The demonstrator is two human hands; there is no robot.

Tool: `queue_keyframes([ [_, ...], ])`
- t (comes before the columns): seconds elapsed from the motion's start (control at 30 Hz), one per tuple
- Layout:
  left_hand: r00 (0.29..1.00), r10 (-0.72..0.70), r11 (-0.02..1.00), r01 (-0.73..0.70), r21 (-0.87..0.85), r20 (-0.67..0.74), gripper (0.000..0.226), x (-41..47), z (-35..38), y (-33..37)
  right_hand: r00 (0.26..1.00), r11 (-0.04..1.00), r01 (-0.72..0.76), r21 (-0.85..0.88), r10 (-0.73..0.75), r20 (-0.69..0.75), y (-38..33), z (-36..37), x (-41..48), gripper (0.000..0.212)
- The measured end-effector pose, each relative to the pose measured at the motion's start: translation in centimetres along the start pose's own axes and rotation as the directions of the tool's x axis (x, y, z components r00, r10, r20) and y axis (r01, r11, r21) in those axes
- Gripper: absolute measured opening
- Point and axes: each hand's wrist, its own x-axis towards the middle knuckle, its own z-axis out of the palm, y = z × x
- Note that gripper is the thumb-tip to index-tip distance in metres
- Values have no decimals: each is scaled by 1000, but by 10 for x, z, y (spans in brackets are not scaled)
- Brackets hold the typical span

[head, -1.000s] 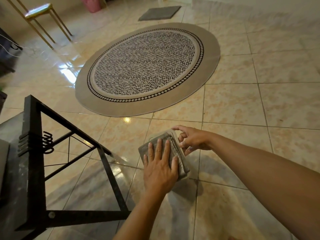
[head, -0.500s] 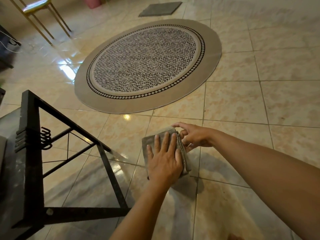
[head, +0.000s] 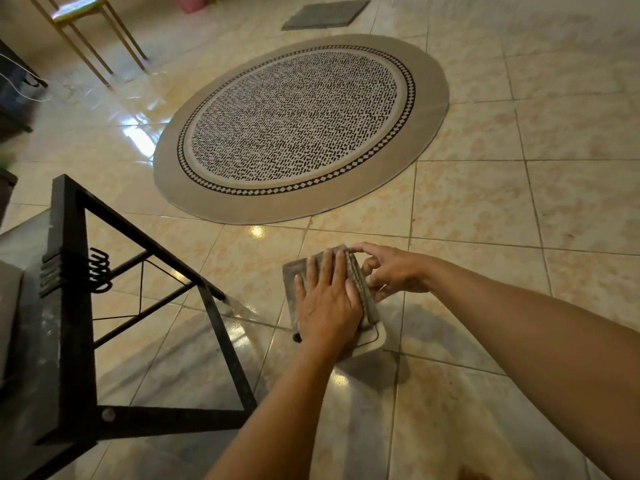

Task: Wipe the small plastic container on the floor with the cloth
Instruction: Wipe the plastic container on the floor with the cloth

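A small pale plastic container (head: 374,339) lies on the tiled floor, mostly covered by a folded grey cloth (head: 294,282); only its near right corner shows. My left hand (head: 327,303) lies flat on the cloth, fingers spread, pressing it onto the container. My right hand (head: 391,271) grips the container's right edge with fingertips, holding it steady.
A black metal table frame with a glass top (head: 69,306) stands close on the left. A round patterned rug (head: 298,126) lies beyond. A gold-legged chair (head: 86,22) and a grey mat (head: 325,13) are far off. Bare tiles (head: 519,202) extend right.
My left hand has slid the cloth away from me across the container, uncovering the container's near corner. My right hand keeps hold of the right edge.
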Motion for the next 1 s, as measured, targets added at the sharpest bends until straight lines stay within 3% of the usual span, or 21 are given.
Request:
queue_keyframes([
  [0.1,996,-85,993,85,-78,9,60,-8,-4,-10,1000,1000,0,6,0,-22,-1,0,0,79],
  [0.33,1000,-14,1000,14,20,-8,60,-19,7,15,1000,999,9,-34,-9,-1,-2,2,2,81],
  [0.5,993,-118,991,118,-54,17,60,-18,-5,-14,1000,1000,3,-9,-3,-21,-4,2,-1,79],
  [0.73,999,-39,999,39,18,-6,61,-26,6,12,1000,999,3,-46,-4,-5,-3,3,2,79],
  [0.9,989,-148,988,148,-49,21,60,-14,-3,-17,1000,999,-4,-35,3,-27,-7,5,-2,76],
  [1.0,994,-104,994,104,-16,33,61,-45,2,-1,1000,1000,-4,-31,3,-13,-7,4,0,77],
])
